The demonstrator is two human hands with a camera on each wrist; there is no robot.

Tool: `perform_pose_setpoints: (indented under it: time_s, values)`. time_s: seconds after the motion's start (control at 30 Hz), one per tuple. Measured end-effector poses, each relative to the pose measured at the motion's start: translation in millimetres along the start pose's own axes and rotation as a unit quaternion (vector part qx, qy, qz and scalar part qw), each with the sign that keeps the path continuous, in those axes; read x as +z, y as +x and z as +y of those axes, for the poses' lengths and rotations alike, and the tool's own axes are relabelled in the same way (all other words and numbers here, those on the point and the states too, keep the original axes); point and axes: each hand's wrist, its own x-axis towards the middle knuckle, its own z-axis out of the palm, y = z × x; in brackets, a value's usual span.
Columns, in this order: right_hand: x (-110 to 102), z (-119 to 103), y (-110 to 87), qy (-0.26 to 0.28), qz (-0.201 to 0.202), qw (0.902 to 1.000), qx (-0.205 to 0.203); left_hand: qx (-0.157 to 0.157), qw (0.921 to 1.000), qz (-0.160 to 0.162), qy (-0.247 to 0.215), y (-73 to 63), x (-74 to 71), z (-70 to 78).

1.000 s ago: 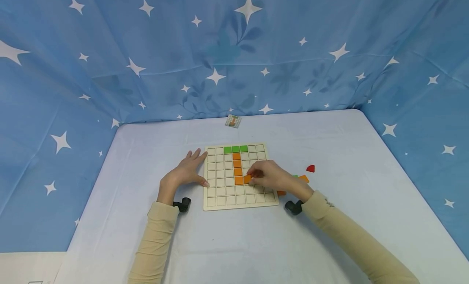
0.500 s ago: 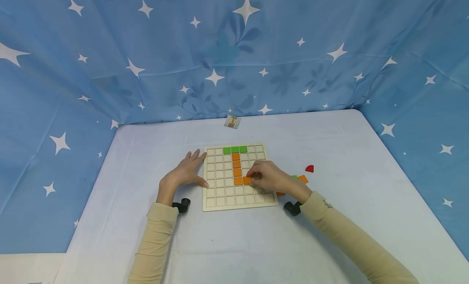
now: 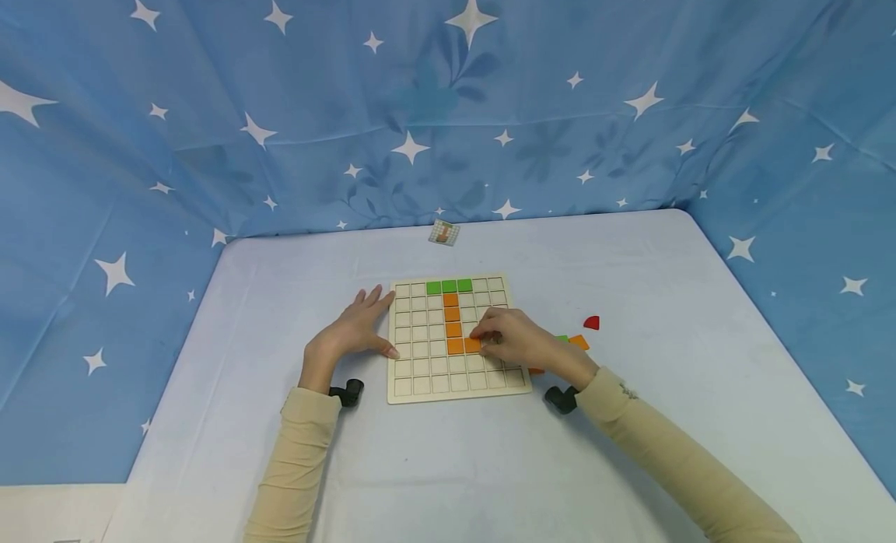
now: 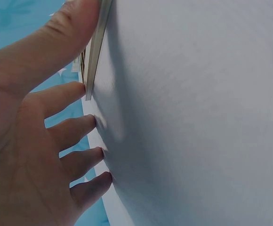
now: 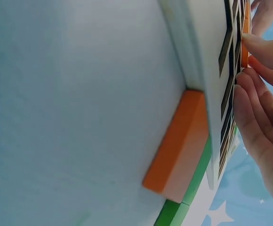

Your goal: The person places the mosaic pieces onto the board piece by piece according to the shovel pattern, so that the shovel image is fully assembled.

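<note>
A pale wooden grid board [image 3: 420, 372] lies on the table. Green square tiles [image 3: 449, 286] sit in its far row, with a column of orange tiles [image 3: 452, 314] running down from them. My right hand [image 3: 514, 337] pinches an orange square tile [image 3: 472, 345] between thumb and finger, at the cell right of the column's near end. In the right wrist view the thumb and fingertips are right at the edge of this tile [image 5: 245, 47]. My left hand [image 3: 357, 325] rests with spread fingers at the board's left edge, its thumb on the border.
A small patterned card [image 3: 444, 232] lies behind the board. To the right are a red quarter-round piece [image 3: 592, 323], an orange piece [image 3: 579, 341] and a green one [image 3: 562, 338]. An orange block [image 5: 181, 146] lies against the board's right edge, partly beneath my right arm.
The orange tile in my right hand went from tilted to lying flat, lined up beside the orange column. My left hand stayed at the board's edge.
</note>
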Motion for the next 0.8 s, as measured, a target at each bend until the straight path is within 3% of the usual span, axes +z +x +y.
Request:
perform_pose_setpoints:
  time_s: [0.4,0.8]
  values:
    - [-3,2,-7.1,0.026,0.021,0.9994,0.005,0.003,1.0000,-0.001,0.002,-0.9,-0.8,0.4]
    - [-10,9,-28.3,0.024,0.048,0.9985,0.007,0.000,1.0000,-0.002,0.000,-0.8,-0.4,0.4]
